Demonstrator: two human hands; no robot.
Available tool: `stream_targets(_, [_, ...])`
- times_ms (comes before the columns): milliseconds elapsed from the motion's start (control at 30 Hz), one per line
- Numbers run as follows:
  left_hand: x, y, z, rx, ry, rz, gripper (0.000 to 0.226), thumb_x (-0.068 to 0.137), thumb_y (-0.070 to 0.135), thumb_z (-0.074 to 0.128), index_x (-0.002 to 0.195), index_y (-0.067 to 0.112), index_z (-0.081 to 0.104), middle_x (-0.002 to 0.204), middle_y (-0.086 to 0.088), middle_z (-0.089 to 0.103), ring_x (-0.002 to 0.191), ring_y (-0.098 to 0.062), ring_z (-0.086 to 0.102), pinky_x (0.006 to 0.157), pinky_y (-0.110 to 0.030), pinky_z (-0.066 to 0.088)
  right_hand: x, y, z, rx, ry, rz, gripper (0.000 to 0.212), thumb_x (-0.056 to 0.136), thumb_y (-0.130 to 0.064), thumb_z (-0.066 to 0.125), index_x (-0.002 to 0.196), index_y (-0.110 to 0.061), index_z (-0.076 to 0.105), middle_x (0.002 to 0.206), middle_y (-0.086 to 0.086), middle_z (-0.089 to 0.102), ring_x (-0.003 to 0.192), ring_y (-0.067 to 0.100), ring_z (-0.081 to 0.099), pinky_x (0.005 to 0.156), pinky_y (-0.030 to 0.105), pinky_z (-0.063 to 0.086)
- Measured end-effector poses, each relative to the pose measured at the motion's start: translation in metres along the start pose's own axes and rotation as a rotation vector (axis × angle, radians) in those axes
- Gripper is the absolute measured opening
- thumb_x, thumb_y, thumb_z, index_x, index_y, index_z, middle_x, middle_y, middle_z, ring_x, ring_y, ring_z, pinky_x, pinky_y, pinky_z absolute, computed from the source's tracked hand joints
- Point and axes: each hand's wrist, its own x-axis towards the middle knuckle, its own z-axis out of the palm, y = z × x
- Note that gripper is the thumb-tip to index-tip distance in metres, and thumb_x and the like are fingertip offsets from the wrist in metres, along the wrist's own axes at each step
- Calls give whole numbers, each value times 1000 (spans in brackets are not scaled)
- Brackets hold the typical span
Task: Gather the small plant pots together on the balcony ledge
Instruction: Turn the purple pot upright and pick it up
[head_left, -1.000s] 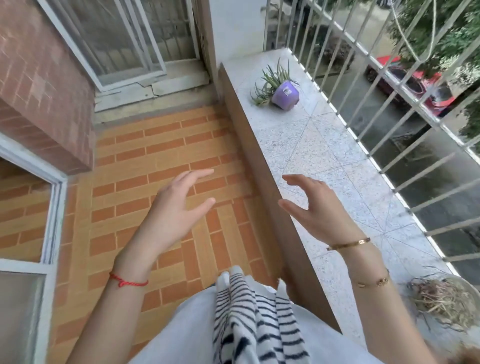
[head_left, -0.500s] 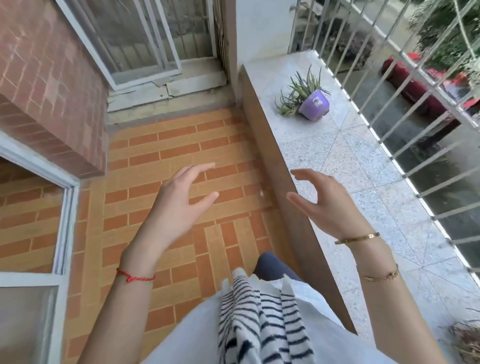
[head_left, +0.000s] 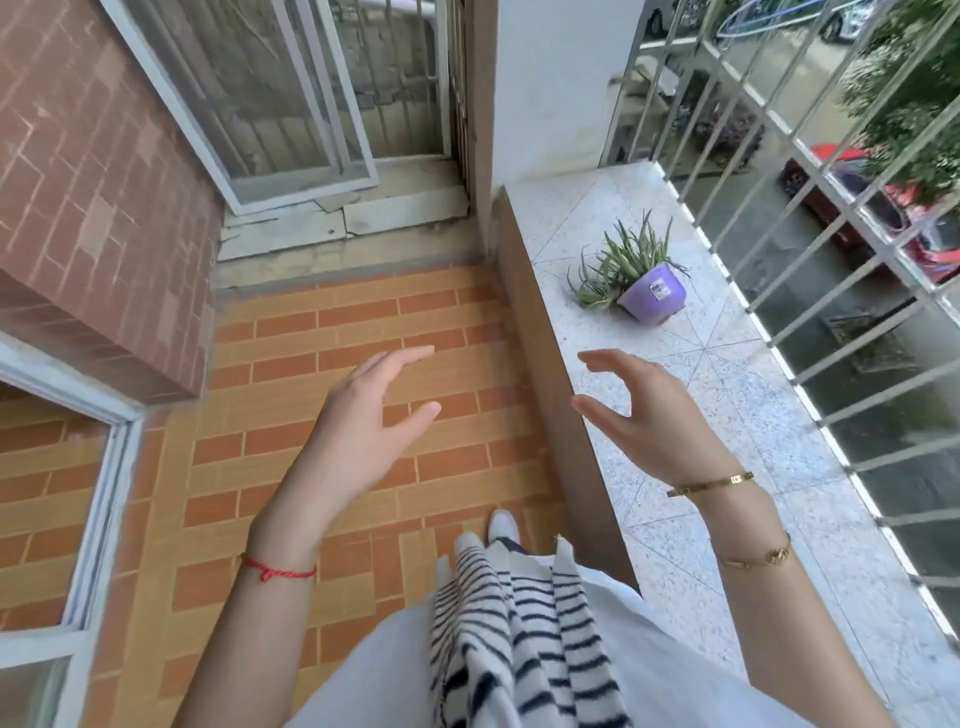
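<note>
A small purple pot (head_left: 653, 294) with a spiky green plant stands tilted on the speckled stone ledge (head_left: 727, 395), near its far end. My right hand (head_left: 644, 415) hovers over the ledge's near-left part, fingers curved and apart, holding nothing, well short of the pot. My left hand (head_left: 363, 421) hangs open over the orange brick floor, left of the ledge, also holding nothing.
A white metal railing (head_left: 810, 270) runs along the ledge's right side, with a street and a red car below. A white wall (head_left: 545, 88) closes the ledge's far end. A brick wall and window frames stand on the left. My striped garment hangs at the bottom.
The view has moved forward along the ledge, so the purple pot now lies closer. A pot of dry plant matter at the lower right has left the view. Both hands stay open.
</note>
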Motion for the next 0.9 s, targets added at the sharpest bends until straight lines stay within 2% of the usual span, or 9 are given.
stream_targets(133, [66, 8, -3, 10, 0, 13, 49, 89, 33, 67, 135, 38, 51, 134, 20, 51, 124, -3, 48, 101, -18, 34, 63, 8, -20, -8, 24, -30, 44, 87, -32, 64, 128, -18, 54, 126, 2, 62, 120, 25, 53, 103, 37, 40])
stream_targets(300, [140, 10, -4, -6, -19, 5, 49, 90, 37, 64, 136, 43, 48, 138, 20, 50, 126, 0, 46, 102, -21, 34, 132, 16, -36, -12, 26, -30, 43, 87, -30, 65, 126, -16, 56, 124, 1, 63, 119, 21, 55, 101, 27, 37])
stream_targets(500, [222, -1, -9, -19, -77, 39, 48, 90, 37, 64, 134, 45, 48, 134, 24, 49, 121, 5, 45, 96, -18, 33, 196, 23, -39, 2, 29, 55, 44, 88, -34, 63, 128, -19, 54, 124, -1, 62, 121, 22, 52, 104, 36, 40])
stream_targets(633, [287, -16, -18, -12, -112, 73, 48, 89, 35, 65, 133, 43, 50, 127, 22, 51, 108, 13, 40, 94, -21, 34, 244, 22, -35, 6, 33, 128, 45, 89, -35, 61, 130, -19, 52, 126, -1, 61, 123, 23, 51, 104, 39, 40])
stream_targets(700, [325, -23, -26, -11, -144, 102, 48, 88, 33, 66, 133, 40, 51, 129, 20, 53, 114, 7, 46, 97, -21, 36, 269, 18, -34, 13, 48, 169, 46, 89, -35, 61, 131, -19, 52, 127, 0, 61, 123, 22, 52, 105, 38, 40])
stream_targets(767, [363, -28, -35, 8, -184, 131, 48, 88, 31, 67, 133, 39, 52, 128, 19, 53, 114, 1, 49, 96, -19, 35, 295, 10, -35, 17, 76, 210, 45, 88, -35, 61, 130, -18, 53, 126, 0, 61, 122, 21, 53, 105, 38, 40])
stream_targets(900, [438, -38, -58, 41, -259, 215, 48, 88, 30, 68, 134, 37, 53, 127, 18, 54, 110, 7, 47, 92, -8, 32, 346, -9, -34, 41, 144, 283, 44, 88, -33, 61, 129, -18, 54, 124, 0, 62, 120, 20, 54, 103, 36, 42])
